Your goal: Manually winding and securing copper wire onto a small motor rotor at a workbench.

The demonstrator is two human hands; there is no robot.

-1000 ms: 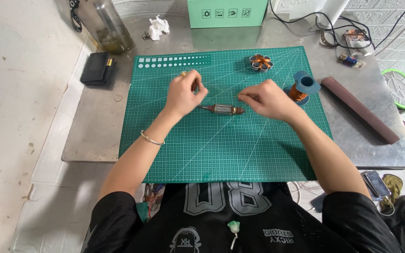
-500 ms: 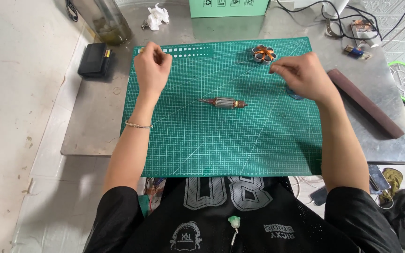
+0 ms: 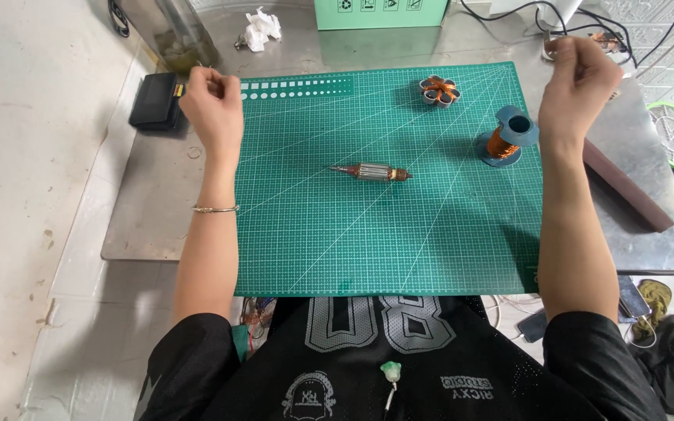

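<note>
Motor armature [image 3: 370, 172] lies flat near the middle of the green cutting mat [image 3: 313, 242], its long axis running left to right, with the thin shaft tip pointing left and the copper-coloured end to the right. It is well apart from both hands and touches neither. The left hand [image 3: 214, 103] is raised over the far left corner of the mat, fingers [image 3: 211, 83] curled into a loose fist; whether anything thin is pinched in them is too small to tell. The right hand [image 3: 579, 82] is lifted beyond the mat's far right corner, its fingers likewise curled closed, and what they hold, if anything, cannot be made out. Just left of the right wrist stands a blue spool of copper wire [image 3: 506, 137], and a small ring-shaped copper part [image 3: 438, 90] sits on the mat's far edge. A black box [image 3: 156, 101] rests on the steel counter [image 3: 157, 203] beside the left hand. A green box at the far side is cut off by the frame.
</note>
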